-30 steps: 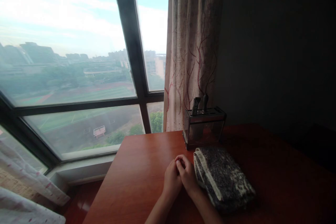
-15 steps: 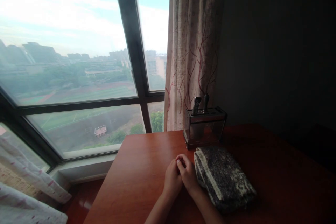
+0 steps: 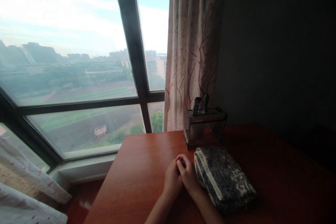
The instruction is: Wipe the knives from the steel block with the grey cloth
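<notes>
My left hand [image 3: 172,178] and my right hand [image 3: 188,173] rest together on the wooden table [image 3: 139,164], meeting at the fingertips. The fingers of both are curled in and closed, and no object shows between them. Just to the right of my right hand lies a folded dark grey and cream cloth [image 3: 227,176], with a pale hem along its left edge. My right forearm runs close beside the cloth; whether they touch I cannot tell.
Behind the cloth stands a clear-sided knife holder [image 3: 204,126] with a dark frame and two dark handles sticking up. A patterned curtain [image 3: 193,49] hangs behind it. A large window [image 3: 78,77] fills the left, with a white curtain [image 3: 28,182] at lower left.
</notes>
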### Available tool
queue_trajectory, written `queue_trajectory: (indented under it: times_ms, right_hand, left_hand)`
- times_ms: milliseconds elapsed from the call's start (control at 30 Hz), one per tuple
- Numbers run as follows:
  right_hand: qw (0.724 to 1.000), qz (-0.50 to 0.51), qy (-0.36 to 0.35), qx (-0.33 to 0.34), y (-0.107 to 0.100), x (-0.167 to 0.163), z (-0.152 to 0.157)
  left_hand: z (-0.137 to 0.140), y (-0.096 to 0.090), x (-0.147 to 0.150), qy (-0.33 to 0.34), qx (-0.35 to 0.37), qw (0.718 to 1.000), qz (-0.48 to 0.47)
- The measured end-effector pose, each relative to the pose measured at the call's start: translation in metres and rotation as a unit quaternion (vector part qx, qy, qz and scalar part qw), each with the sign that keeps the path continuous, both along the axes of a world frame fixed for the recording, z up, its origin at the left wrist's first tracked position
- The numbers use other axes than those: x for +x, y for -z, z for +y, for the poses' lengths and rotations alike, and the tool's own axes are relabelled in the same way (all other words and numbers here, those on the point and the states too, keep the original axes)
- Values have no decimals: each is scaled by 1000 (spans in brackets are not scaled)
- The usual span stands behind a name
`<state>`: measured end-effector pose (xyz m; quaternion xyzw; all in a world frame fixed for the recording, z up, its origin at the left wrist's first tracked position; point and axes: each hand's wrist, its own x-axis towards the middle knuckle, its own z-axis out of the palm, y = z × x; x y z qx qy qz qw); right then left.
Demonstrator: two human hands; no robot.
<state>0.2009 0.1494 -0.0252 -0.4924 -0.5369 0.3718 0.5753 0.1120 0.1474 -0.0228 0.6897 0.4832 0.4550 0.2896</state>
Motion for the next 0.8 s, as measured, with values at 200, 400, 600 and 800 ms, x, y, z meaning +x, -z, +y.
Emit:
queue_trajectory:
  times_ms: [200,400,600,800]
  right_hand:
    - [1000,-4,-2,-5,0,0,0]
    - [1000,-8,-7,-7,-1,0,-1]
    - [1000,-7,-5,-5,1,0,-1]
    - [1000,-9,-3,-5,0,0,0]
  left_hand:
    - [0,0,0,1,-5,1000,1]
    - [0,-2,0,0,-7,1000,7]
    - [-2,-4,1,5,-14,1000,14]
    - [-2,-4,0,2,-14,1000,13]
